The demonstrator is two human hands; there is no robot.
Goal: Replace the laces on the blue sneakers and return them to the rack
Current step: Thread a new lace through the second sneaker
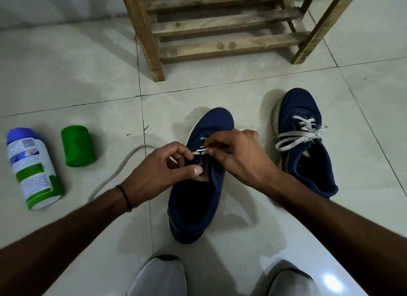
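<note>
Centre frame, the dark-blue fabric sneaker (198, 198) stands on the floor tiles (88, 75). The left hand (160, 170) grips its eyelet flap, likely steadying it, while the right hand (233, 150) pinches the white lace (201, 150) by its tip, apparently to thread it. The slatted wooden rack (220, 31) stands at upper centre.

Dim, flat indoor light with a cool greenish cast; the upper left of the frame sinks into grey murk. The glossy floor (88, 64) mirrors a light as a white glare spot at lower right. Faint, overlapping shadows fan out around the centre sneaker (217, 124) and beside the rack (220, 46) leg. Wide-angle bending curves the tile joints and stretches the forearms (66, 234) toward the lower corners, where they go soft. The lace (201, 150) tip at centre is crisp.
</note>
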